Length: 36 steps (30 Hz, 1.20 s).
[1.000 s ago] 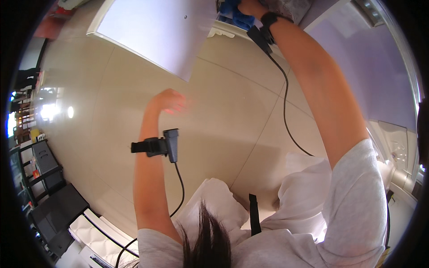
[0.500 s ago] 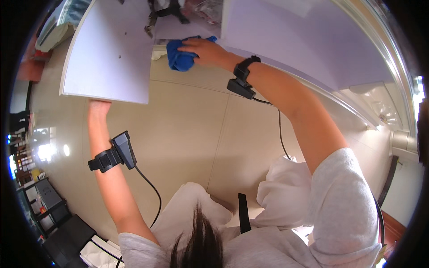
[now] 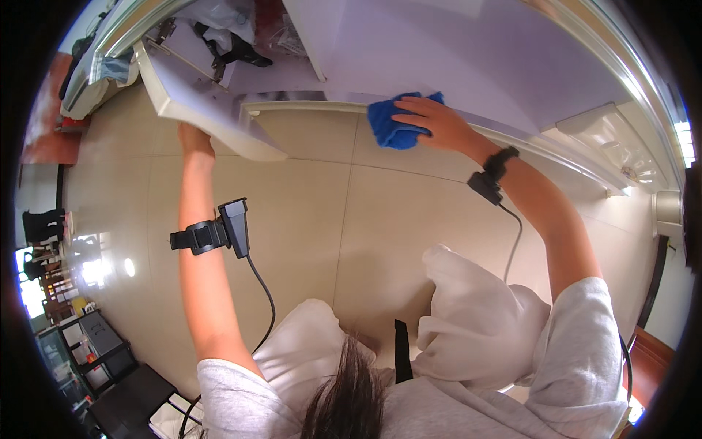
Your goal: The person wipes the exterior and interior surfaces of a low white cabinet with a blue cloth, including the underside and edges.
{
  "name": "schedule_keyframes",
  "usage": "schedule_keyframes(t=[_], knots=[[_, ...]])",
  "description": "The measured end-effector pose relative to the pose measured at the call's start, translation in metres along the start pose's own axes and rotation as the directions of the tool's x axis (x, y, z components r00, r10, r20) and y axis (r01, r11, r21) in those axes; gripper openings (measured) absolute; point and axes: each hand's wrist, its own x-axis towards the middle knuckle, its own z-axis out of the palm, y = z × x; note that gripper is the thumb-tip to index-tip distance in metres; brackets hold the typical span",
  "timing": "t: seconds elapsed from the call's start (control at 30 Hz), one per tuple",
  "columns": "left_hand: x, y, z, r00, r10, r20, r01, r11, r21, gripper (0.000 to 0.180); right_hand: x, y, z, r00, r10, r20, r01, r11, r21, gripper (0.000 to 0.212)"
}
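Observation:
My right hand (image 3: 444, 126) is closed on a blue cloth (image 3: 397, 123), its fingers spread over the top. The cloth presses on the front edge of the white cabinet's bottom panel (image 3: 322, 96). My left hand (image 3: 196, 140) is at the near side of the open cabinet door (image 3: 208, 113), touching it. The door hides the left fingers, so their grip does not show. Inside the cabinet, behind the door, lie a black item (image 3: 245, 53) and clear plastic bags (image 3: 227, 18).
An upright divider (image 3: 311, 40) splits the cabinet interior. White carved trim (image 3: 610, 146) stands at the right. My knees are bent over the beige tiled floor (image 3: 292, 212). A black shelf unit (image 3: 95, 344) is at the lower left. Cables run from both wrist straps.
My right hand has slid the blue cloth rightward along the cabinet's front edge. The door has turned, showing less of its inner face. My left hand has shifted with it, and the view has moved.

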Motion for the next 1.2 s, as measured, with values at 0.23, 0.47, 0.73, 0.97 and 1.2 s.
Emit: schedule_keyframes(t=[0.23, 0.47, 0.73, 0.97, 1.2], knots=[[-0.016, 0.003, 0.054, 0.995, 0.01, -0.096, -0.02, 0.994, -0.105, 0.031, -0.117, 0.032, -0.044, 0.955, 0.292, -0.049, -0.291, 0.956, 0.026, 0.059], [-0.006, 0.006, 0.09, 0.985, 0.038, -0.165, -0.072, 0.976, -0.204, 0.046, -0.163, 0.059, -0.051, 0.506, 0.819, -0.271, -0.748, 0.573, 0.335, 0.056], [-0.02, -0.003, 0.113, 0.988, 0.057, -0.143, -0.11, 0.91, -0.4, 0.061, -0.087, 0.053, 0.0, 0.575, 0.727, -0.374, -0.796, 0.603, -0.052, 0.062], [0.019, -0.137, 0.094, 0.938, -0.255, -0.236, 0.169, 0.928, -0.333, 0.053, 0.069, -0.005, 0.04, 0.892, 0.394, -0.221, -0.398, 0.917, 0.027, 0.05], [0.002, -0.157, 0.138, 0.934, -0.346, 0.092, 0.351, 0.83, -0.434, 0.065, 0.142, 0.077, 0.024, 0.893, 0.363, -0.266, -0.404, 0.907, -0.118, 0.045]])
